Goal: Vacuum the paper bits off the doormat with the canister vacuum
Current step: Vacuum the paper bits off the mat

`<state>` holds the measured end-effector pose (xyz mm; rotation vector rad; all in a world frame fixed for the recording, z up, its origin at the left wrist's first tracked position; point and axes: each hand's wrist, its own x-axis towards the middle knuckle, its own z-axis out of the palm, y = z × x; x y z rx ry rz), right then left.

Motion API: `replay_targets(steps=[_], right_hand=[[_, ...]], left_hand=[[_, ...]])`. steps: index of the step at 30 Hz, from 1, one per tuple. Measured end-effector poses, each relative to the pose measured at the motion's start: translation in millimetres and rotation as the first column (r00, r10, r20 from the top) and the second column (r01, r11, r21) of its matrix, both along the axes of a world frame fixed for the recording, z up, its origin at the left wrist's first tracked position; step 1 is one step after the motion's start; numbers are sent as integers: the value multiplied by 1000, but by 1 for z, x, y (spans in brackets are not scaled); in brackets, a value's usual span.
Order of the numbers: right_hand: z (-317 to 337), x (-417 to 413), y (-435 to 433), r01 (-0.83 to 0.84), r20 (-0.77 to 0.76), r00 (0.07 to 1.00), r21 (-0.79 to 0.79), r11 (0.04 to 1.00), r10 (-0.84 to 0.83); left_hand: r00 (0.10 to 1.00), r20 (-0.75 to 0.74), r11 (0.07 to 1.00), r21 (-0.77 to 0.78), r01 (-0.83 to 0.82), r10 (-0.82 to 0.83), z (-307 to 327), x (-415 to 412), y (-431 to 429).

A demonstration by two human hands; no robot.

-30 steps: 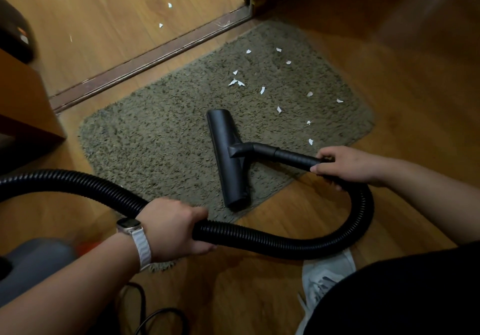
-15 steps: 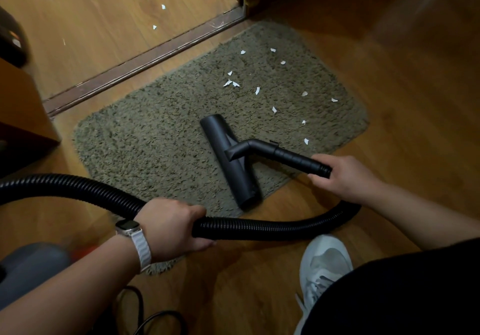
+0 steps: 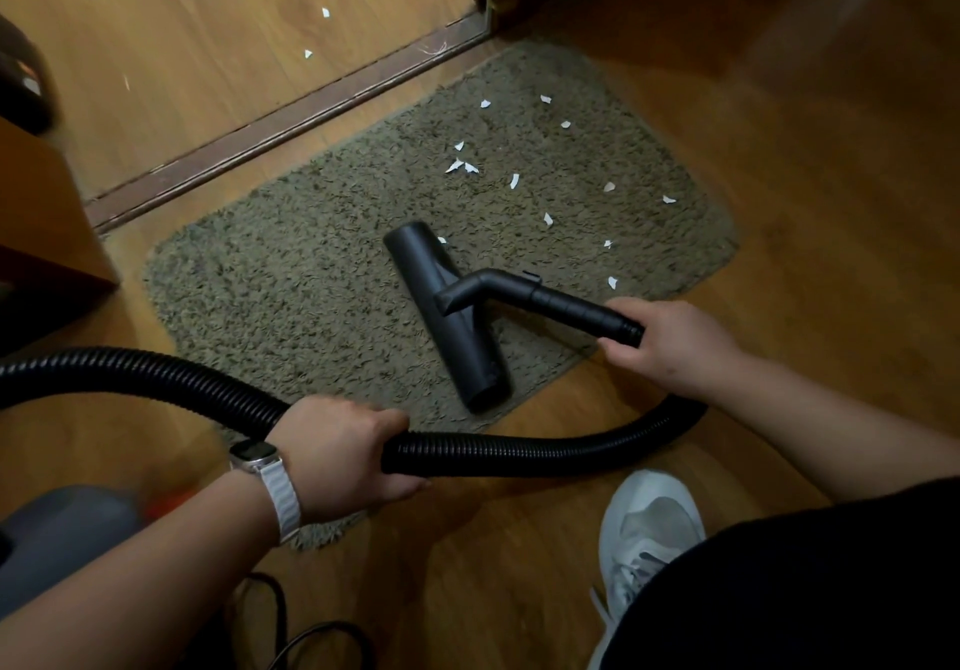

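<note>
Left hand (image 3: 343,456), right hand (image 3: 670,342) on hose (image 3: 519,453); doormat (image 3: 311,295), wood floor (image 3: 805,149).

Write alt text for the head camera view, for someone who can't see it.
A person's right hand holds a vacuum wand, its black nozzle lying on a doormat near scattered paper bits. The left hand grips the hose.

Smartwatch (image 3: 253,455) w/ white woven band (image 3: 283,505) by left hand (image 3: 343,456); forearms bare. Black garment (image 3: 805,591) lower rt. Light grey lace-up sneaker (image 3: 644,529) w/ white laces.
</note>
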<state>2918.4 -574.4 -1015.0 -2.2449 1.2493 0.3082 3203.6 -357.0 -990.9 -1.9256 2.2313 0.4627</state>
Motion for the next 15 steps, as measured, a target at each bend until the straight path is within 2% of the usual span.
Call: replay_targets(steps=[3, 5, 8, 15], right_hand=[[1, 0, -1, 82, 62, 995, 18, 996, -83], [2, -3, -7, 189, 115, 975, 32, 981, -191], [0, -6, -23, 271, 120, 956, -3, 963, -268], [-4, 25, -32, 200, 53, 979, -36, 979, -198]], left_hand=[[1000, 18, 1000, -23, 12, -11, 0, 1, 0], [999, 17, 999, -12, -51, 51, 3, 1, 0], [994, 34, 994, -10, -106, 106, 5, 2, -2], [994, 3, 989, -104, -109, 110, 9, 7, -8]])
